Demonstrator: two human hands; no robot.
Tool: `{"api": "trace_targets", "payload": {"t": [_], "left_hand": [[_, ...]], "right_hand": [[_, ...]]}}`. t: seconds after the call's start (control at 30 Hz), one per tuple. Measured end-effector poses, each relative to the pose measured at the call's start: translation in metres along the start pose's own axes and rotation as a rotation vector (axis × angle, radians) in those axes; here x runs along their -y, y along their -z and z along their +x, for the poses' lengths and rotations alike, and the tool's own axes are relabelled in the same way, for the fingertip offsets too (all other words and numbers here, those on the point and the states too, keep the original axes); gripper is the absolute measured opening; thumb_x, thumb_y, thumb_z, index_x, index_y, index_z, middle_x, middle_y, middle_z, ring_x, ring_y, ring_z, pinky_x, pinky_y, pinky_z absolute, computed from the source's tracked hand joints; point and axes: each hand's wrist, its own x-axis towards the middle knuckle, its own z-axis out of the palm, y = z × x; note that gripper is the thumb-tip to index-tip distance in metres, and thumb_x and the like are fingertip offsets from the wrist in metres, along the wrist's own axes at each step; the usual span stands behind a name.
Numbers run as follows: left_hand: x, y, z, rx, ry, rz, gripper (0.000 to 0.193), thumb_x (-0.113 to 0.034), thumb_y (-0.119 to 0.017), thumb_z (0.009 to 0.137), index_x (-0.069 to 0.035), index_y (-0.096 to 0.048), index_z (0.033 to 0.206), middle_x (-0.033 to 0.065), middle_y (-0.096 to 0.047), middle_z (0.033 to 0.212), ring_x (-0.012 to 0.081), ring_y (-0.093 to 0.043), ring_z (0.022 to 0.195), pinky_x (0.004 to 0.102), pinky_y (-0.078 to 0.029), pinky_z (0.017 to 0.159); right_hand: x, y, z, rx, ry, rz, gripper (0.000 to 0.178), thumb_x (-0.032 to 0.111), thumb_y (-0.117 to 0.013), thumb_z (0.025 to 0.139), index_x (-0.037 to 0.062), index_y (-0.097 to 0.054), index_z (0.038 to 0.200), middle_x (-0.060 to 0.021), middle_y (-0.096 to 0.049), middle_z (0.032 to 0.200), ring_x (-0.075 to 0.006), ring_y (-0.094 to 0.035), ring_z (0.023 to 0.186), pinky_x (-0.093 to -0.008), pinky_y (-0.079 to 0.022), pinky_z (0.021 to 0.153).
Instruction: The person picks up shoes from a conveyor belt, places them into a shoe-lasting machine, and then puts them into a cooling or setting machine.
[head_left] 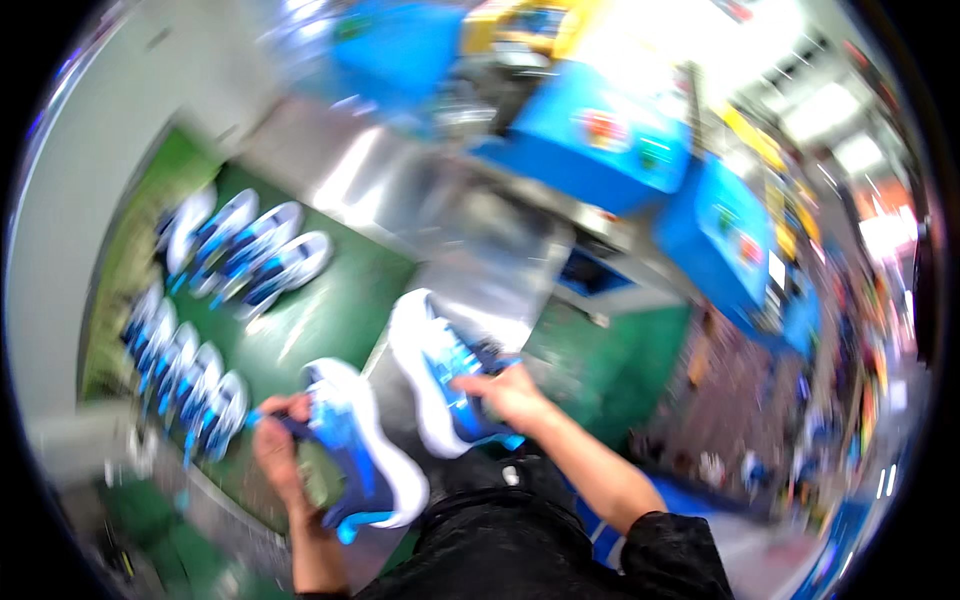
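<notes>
Blue and white shoes fill both hands, one in each, above the near right edge of a green tabletop [340, 285]. The left hand [277, 450] is partly closed, its fingers and thumb curled on the dark upper of the left shoe [360, 440], whose white sole faces right. The right hand [515, 395] is closed about the upper of the right shoe [440, 375], which lies just beyond and to the right, its white sole facing left. How firmly either hand presses cannot be told through the blur.

The two soles face each other with only a narrow gap between, so a small inward turn of either wrist could knock them together and scuff the white. Each shoe appears to be held by one side alone; should the soft upper give, the heavier sole could swing round and pull it loose. Below the right shoe, the bare metal surface [490, 255] looks slick, so a dropped shoe might slide. To the left, the far row of shoes [250, 250] and the near row of shoes [185, 375] stand tightly packed; a careless sweep of the left hand could push the nearest out of line.
</notes>
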Motion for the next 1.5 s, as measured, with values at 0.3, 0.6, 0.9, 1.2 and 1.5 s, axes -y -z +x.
{"api": "trace_targets", "payload": {"t": [0.3,0.6,0.9,1.2,1.5], "left_hand": [[0.029,-0.208,-0.111,1.272,-0.021,-0.024,0.059,-0.062,-0.056,0.090,-0.004,-0.048,0.098,0.0076,-0.057,0.071,0.0219,-0.056,0.081,0.0446,-0.031,0.104],[0.044,-0.253,-0.435,2.324,0.838,-0.270,0.017,-0.006,-0.069,0.074,-0.005,-0.056,0.084,0.0070,-0.062,0.078,0.0229,-0.056,0.090,0.0381,-0.040,0.093],[0.116,-0.272,-0.636,2.719,-0.230,0.103,0.029,-0.012,-0.062,0.076,-0.001,-0.065,0.102,0.0143,-0.067,0.097,0.0266,-0.064,0.096,0.0346,-0.049,0.090],[0.056,-0.212,-0.483,2.184,-0.176,-0.252,0.020,-0.003,-0.063,0.083,-0.003,-0.063,0.104,0.0114,-0.065,0.102,0.0272,-0.062,0.097,0.0365,-0.049,0.086],[0.093,0.050,-0.136,0.613,-0.078,0.716,0.016,-0.012,-0.060,0.086,-0.003,-0.065,0.098,0.0153,-0.066,0.092,0.0310,-0.065,0.086,0.0368,-0.052,0.079]], "right_hand": [[-0.052,0.077,-0.346,-0.550,0.636,0.243,0.071,0.013,-0.081,0.080,0.0053,-0.043,0.139,-0.0026,-0.057,0.117,-0.0114,-0.051,0.107,-0.0277,-0.043,0.096],[-0.288,-0.071,-0.653,-1.939,0.259,0.707,0.077,0.010,-0.086,0.066,-0.0006,-0.047,0.132,-0.0112,-0.062,0.116,-0.0175,-0.061,0.100,-0.0326,-0.050,0.090],[-0.409,-0.040,-0.679,-2.481,-0.319,0.234,0.063,0.010,-0.063,0.087,-0.0059,-0.036,0.142,-0.0240,-0.048,0.139,-0.0335,-0.049,0.126,-0.0388,-0.036,0.108],[-0.193,-0.001,-0.529,-2.069,1.144,-0.360,0.014,-0.008,-0.049,0.076,-0.0009,-0.058,0.085,-0.0163,-0.062,0.082,-0.0290,-0.061,0.073,-0.0438,-0.052,0.076],[-0.054,-0.060,-0.303,-0.785,0.632,-0.513,0.015,0.009,-0.058,0.093,0.0015,-0.066,0.103,-0.0056,-0.067,0.092,-0.0120,-0.059,0.080,-0.0270,-0.048,0.074]]}}
